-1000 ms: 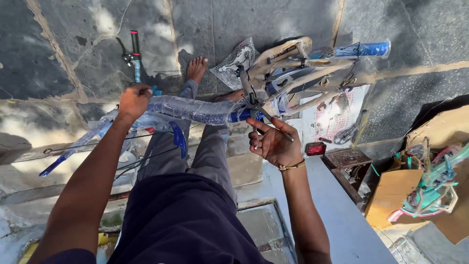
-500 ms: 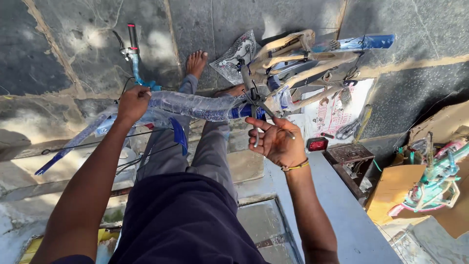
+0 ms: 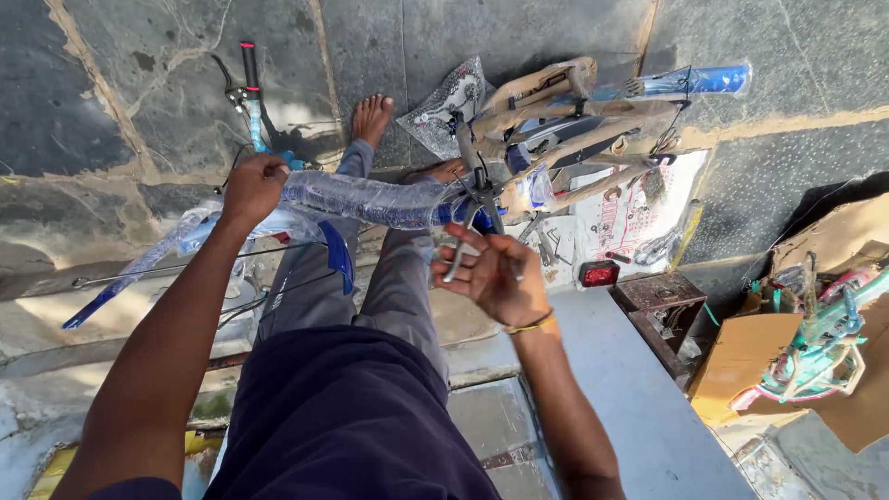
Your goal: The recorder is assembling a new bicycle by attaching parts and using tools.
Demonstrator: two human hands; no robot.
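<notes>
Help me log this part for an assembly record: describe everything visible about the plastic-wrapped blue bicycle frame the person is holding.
The bicycle frame is blue metal, its main tube wrapped in clear bubble plastic and its rear stays bundled in tan paper. It lies roughly level across the person's knees above the stone floor. The left hand grips its front end near the upright handlebar; the right hand holds a thin silver tool just below its seat-post area. Thin cables hang beneath it.

Both bare arms reach forward and down.
The left hand (image 3: 252,183) is closed in a fist-like grip, arm nearly straight; the right hand (image 3: 491,273), elbow bent, has its fingers (image 3: 460,268) curled, a thin yellow band at the wrist.
</notes>
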